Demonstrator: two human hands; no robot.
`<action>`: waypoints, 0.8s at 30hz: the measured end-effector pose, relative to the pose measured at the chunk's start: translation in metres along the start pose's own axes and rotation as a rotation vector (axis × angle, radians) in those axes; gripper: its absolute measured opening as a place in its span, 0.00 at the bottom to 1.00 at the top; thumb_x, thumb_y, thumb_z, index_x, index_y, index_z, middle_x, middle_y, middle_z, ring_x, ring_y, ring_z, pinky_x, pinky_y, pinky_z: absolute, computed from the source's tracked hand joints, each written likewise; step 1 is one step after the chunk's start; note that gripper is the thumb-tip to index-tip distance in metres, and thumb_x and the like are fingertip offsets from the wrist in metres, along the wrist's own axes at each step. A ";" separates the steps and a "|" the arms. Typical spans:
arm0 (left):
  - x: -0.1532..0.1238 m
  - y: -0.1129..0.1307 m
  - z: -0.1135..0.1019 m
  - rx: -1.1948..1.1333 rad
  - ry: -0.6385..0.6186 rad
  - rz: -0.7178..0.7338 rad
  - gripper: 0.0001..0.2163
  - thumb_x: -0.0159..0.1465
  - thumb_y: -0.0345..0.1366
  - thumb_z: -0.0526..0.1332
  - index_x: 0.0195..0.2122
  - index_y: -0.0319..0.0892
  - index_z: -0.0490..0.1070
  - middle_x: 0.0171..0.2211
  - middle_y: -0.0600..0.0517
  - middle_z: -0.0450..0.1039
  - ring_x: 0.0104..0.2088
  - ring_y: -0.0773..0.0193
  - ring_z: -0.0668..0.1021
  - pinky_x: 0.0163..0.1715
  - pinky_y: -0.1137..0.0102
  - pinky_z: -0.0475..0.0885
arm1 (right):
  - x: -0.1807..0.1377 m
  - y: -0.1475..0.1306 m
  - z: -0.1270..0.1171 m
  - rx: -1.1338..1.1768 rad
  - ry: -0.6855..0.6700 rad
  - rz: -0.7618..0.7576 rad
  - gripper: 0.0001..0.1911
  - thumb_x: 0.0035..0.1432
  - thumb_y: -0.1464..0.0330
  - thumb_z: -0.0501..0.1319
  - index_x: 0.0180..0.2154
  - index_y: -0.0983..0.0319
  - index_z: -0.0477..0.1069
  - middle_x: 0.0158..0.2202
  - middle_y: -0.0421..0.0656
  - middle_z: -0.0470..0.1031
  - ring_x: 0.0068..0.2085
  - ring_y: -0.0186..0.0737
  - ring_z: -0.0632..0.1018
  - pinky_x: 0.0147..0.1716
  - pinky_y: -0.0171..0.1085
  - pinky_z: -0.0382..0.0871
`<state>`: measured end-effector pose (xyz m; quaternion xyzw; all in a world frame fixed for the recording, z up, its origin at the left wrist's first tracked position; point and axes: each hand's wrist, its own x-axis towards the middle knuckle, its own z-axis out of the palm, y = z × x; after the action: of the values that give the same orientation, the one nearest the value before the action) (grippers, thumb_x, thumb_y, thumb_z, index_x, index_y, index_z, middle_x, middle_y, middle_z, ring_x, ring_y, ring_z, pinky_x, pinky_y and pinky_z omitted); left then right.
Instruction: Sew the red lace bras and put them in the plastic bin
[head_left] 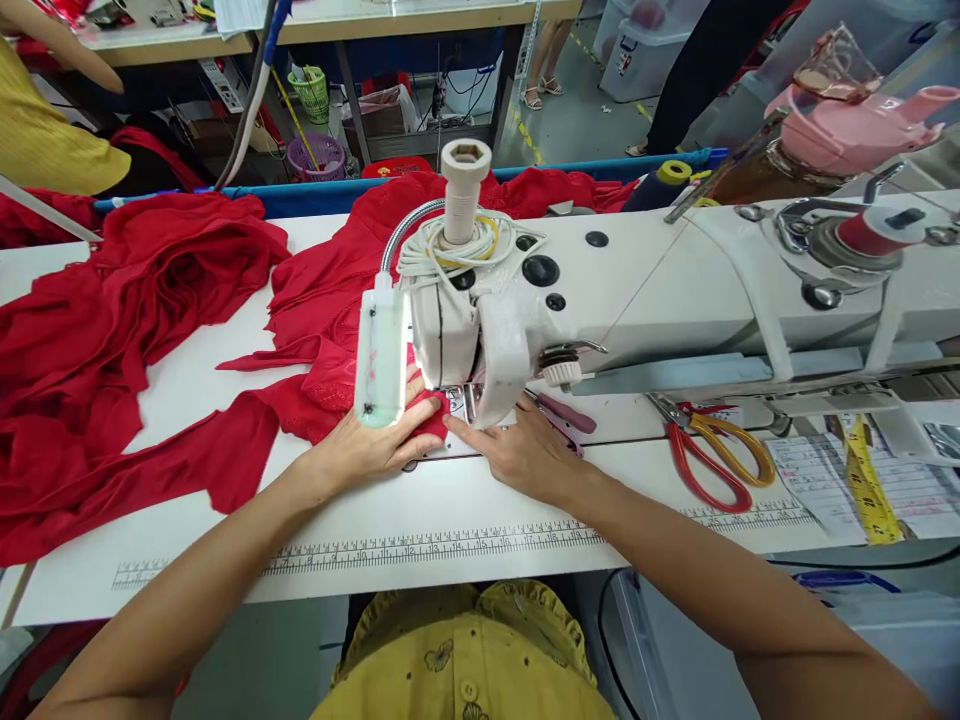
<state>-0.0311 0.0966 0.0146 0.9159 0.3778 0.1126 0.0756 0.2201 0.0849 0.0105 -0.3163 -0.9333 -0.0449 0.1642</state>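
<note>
A white sewing machine [645, 290] stands across the table, its head over a piece of red fabric [315, 310]. My left hand [371, 445] lies flat on the red fabric just left of the presser foot [466, 400], fingers stretched out. My right hand [521, 450] rests flat on the table right of the foot, fingertips touching the fabric's edge at the needle. A small lamp [381, 355] on a flexible neck hangs over my left hand and hides part of it.
More red fabric [90, 350] is heaped on the left of the white table [420, 520]. Red and yellow scissors [712, 455], small snips [562, 412], a yellow tape measure [866, 480] and papers lie at right. A printed ruler [420, 548] runs along the front edge. Other people stand beyond.
</note>
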 end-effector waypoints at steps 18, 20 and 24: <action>0.002 0.005 -0.005 0.094 0.094 0.068 0.16 0.71 0.48 0.56 0.47 0.40 0.73 0.44 0.41 0.76 0.46 0.49 0.79 0.46 0.58 0.73 | 0.000 0.006 0.002 0.007 0.078 -0.019 0.28 0.53 0.84 0.54 0.52 0.60 0.76 0.32 0.46 0.70 0.39 0.47 0.65 0.41 0.43 0.57; 0.000 0.010 -0.006 0.140 0.151 0.122 0.16 0.71 0.46 0.58 0.49 0.39 0.73 0.46 0.39 0.77 0.49 0.48 0.79 0.49 0.57 0.73 | 0.000 0.005 0.001 0.010 0.042 -0.007 0.24 0.52 0.84 0.54 0.46 0.60 0.77 0.33 0.47 0.71 0.40 0.47 0.65 0.41 0.44 0.56; -0.002 0.020 -0.008 0.126 0.199 0.197 0.11 0.71 0.38 0.59 0.47 0.39 0.75 0.45 0.42 0.80 0.54 0.49 0.78 0.52 0.58 0.72 | -0.002 0.003 0.000 0.019 -0.044 0.033 0.18 0.53 0.83 0.54 0.38 0.60 0.77 0.36 0.47 0.71 0.41 0.47 0.65 0.44 0.45 0.56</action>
<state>-0.0209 0.0810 0.0264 0.9357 0.2981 0.1860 -0.0311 0.2231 0.0859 0.0097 -0.3312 -0.9316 -0.0264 0.1473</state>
